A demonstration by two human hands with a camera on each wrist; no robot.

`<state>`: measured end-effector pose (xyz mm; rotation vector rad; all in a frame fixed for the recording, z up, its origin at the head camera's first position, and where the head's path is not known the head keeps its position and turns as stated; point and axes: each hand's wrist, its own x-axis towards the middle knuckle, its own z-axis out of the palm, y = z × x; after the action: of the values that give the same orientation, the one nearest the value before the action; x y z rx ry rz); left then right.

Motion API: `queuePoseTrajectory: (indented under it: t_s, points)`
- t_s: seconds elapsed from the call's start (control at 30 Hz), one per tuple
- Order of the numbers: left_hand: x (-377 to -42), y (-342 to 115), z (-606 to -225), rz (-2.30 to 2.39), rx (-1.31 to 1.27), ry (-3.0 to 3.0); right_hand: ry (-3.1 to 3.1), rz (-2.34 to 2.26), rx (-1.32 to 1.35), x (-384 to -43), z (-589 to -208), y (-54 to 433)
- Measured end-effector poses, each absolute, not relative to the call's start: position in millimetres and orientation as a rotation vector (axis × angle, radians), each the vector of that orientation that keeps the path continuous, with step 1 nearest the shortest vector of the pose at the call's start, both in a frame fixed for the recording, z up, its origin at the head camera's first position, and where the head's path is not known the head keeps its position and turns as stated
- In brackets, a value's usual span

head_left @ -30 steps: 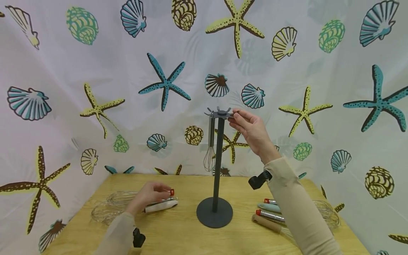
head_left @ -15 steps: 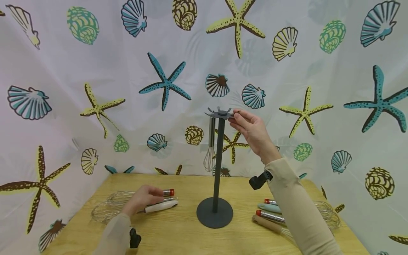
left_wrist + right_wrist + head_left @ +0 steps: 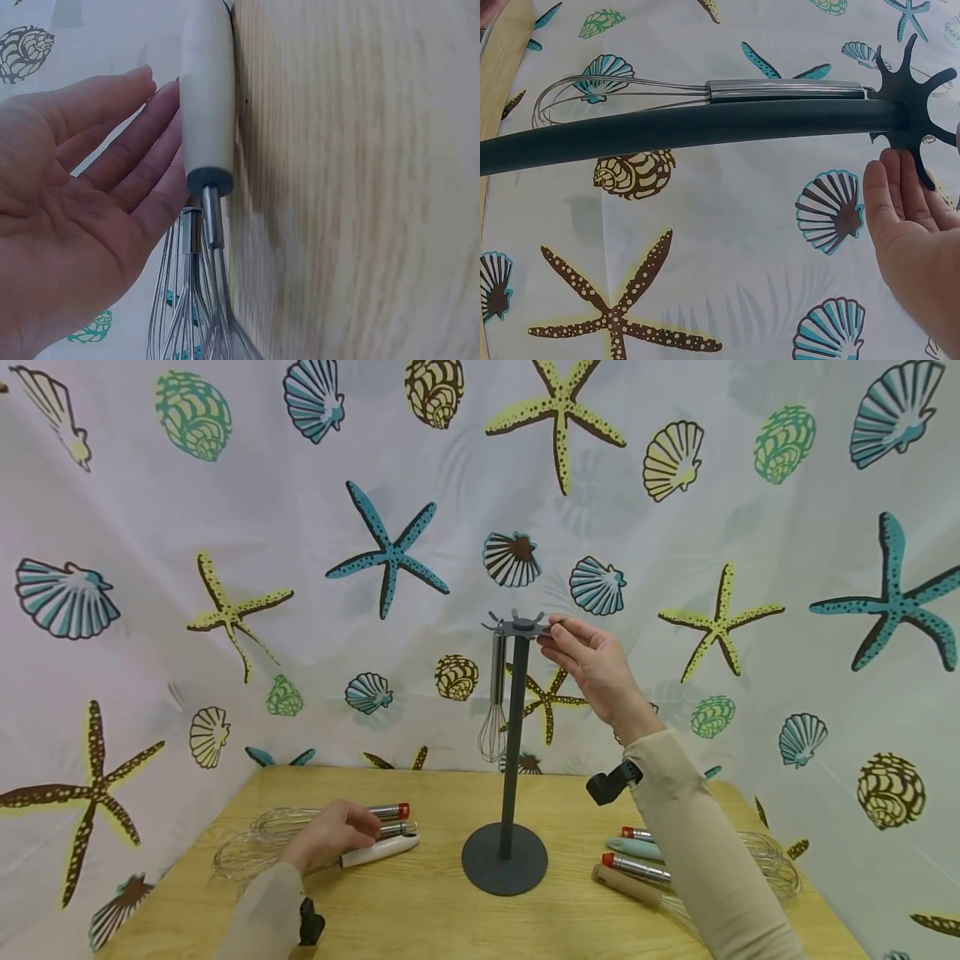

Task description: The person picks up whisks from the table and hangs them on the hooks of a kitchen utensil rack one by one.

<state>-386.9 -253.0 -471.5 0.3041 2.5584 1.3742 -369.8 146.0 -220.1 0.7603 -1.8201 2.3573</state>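
A dark grey stand [image 3: 513, 760] rises from a round base, with a ring of curved hooks on top. My right hand [image 3: 588, 664] pinches one of those hooks between thumb and fingers; the right wrist view has its fingers [image 3: 900, 184] under the hooked top [image 3: 911, 112]. From a hook on the other side hangs a small steel whisk [image 3: 495, 697]. My left hand [image 3: 337, 833] hovers low over the whisks at the left, fingers loosely bent. In the left wrist view, its fingers [image 3: 135, 146] lie behind a white-handled whisk [image 3: 208, 97] without closing round it.
More whisks with steel, red-tipped handles [image 3: 392, 812] lie at the left of the wooden table [image 3: 420, 910]. At the right are several others, including a light blue handle [image 3: 633, 848] and a brown handle [image 3: 626, 885]. A shell-and-starfish patterned curtain [image 3: 450, 485] stands behind.
My left hand has drawn back left and slightly down along the whisks, uncovering more of their handles. My right hand has stayed at the stand's hook.
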Motion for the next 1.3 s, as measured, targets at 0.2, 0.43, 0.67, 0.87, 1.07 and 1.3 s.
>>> queuePoseTrajectory:
  t_s: [0.2,0.43,0.67,0.87,1.07,1.3]
  points:
    - [-387.9,-255.0,-476.3,1.283,0.315,2.566,-1.807,2.367,0.765,-369.5,-220.0,146.2]
    - [-384.5,-255.2,-476.9,1.21,0.331,2.582,-1.802,2.366,0.77,-369.4,-220.2,146.2]
    - [-382.6,-254.2,-476.5,1.176,0.355,2.614,-1.822,2.355,0.776,-369.5,-219.6,146.4]
    - [-381.0,-254.7,-475.7,1.099,0.334,2.641,-1.81,2.361,0.777,-369.4,-219.4,145.5]
    - [-379.3,-254.3,-474.5,1.063,0.339,2.628,-1.81,2.359,0.78,-368.7,-219.4,144.3]
    - [-380.8,-249.5,-475.1,1.04,0.307,2.648,-1.832,2.335,0.77,-367.8,-219.1,145.6]
